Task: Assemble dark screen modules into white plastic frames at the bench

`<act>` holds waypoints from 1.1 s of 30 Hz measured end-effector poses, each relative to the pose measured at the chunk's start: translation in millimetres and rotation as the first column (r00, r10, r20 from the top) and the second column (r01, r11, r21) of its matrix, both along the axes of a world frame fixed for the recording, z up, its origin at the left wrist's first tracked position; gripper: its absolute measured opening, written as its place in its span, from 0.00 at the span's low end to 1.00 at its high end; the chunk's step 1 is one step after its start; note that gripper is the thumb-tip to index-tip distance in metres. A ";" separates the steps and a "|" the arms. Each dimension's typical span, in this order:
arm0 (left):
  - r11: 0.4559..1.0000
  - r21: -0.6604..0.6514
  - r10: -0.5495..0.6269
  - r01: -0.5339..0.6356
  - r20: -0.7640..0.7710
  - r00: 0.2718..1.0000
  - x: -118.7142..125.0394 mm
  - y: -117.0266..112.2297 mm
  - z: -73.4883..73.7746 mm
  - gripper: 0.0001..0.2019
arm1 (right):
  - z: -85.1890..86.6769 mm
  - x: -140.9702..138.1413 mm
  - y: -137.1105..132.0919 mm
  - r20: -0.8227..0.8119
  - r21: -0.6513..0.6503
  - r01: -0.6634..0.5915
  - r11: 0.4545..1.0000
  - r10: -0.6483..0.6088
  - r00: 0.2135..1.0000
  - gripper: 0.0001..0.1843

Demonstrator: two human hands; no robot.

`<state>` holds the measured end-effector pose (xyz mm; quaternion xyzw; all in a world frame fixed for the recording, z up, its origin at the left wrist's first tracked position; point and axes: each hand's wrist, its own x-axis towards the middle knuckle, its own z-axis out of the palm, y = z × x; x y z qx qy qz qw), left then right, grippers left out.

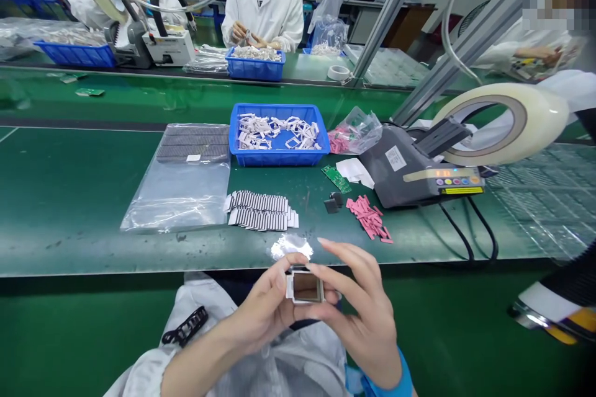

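Both hands hold one small white plastic frame with a dark, shiny screen [306, 286] in it, just in front of the bench edge. My left hand [272, 298] is closed on its left side, thumb and finger at the upper corner. My right hand [358, 304] pinches its right side, with the index finger raised and the thumb under the lower edge. On the bench just beyond lie a shiny clear film pile [291, 247] and rows of thin white-and-dark pieces [262, 211]. Pink strips [369, 217] lie loose to the right.
A blue bin [279, 159] of white frames stands behind, beside a plastic bag [177, 192] with dark pieces. At right are a green circuit board [336, 178], small black pieces [333, 202] and a tape dispenser [410, 167]. A co-worker in white [263, 6] sits opposite.
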<state>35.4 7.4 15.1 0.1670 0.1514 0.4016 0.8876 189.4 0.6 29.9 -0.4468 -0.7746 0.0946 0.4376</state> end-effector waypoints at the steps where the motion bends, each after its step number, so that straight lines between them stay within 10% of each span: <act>1: 1.000 -0.012 0.000 0.000 0.004 1.000 -0.6 -0.2 -0.4 0.20 | 0.7 0.9 0.2 0.028 -0.003 0.007 1.000 -0.007 1.000 0.27; 8: 0.999 0.026 0.038 -0.037 -0.060 0.997 0.6 -5.7 -9.7 0.21 | 2.6 4.6 -0.2 0.035 -0.067 0.005 0.998 -0.003 0.999 0.13; 16: 0.937 0.051 0.343 -0.345 -0.301 0.890 -7.5 0.7 -27.9 0.17 | -33.9 0.4 42.6 -0.067 -0.236 -0.011 0.972 -0.005 0.998 0.23; 22: 0.940 0.023 0.331 -0.340 -0.292 0.897 -24.1 -1.1 -29.3 0.16 | -70.5 -1.1 99.8 0.181 -0.229 0.037 0.973 0.005 0.983 0.21; 33: 0.949 -0.051 0.281 -0.312 -0.315 0.907 -28.9 0.9 -40.7 0.18 | -66.8 21.8 102.0 0.156 -0.201 0.025 0.979 0.007 0.988 0.14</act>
